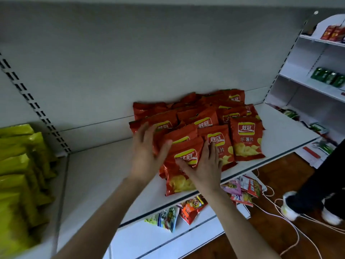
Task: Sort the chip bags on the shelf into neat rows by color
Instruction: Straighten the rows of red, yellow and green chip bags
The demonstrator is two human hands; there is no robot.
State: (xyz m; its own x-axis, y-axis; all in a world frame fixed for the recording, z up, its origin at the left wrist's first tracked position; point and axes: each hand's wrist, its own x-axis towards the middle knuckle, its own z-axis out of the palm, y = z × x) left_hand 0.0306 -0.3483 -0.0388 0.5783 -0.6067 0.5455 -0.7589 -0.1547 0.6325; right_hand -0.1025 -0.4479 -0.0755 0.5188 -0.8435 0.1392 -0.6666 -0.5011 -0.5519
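Note:
Several red chip bags lie in overlapping rows on the right half of a white shelf. The nearest red bag sits at the shelf's front edge. My left hand lies against this bag's left side with the fingers straight and the thumb on the bag's top. My right hand lies on the bag's right side, fingers spread and thumb across its yellow label. A stack of yellow-green chip bags fills the neighbouring shelf section at the far left.
A lower shelf holds mixed snack bags. White cables run over the wooden floor at the right, where another person's leg and white shoe stand. A white side rack carries red and green packs.

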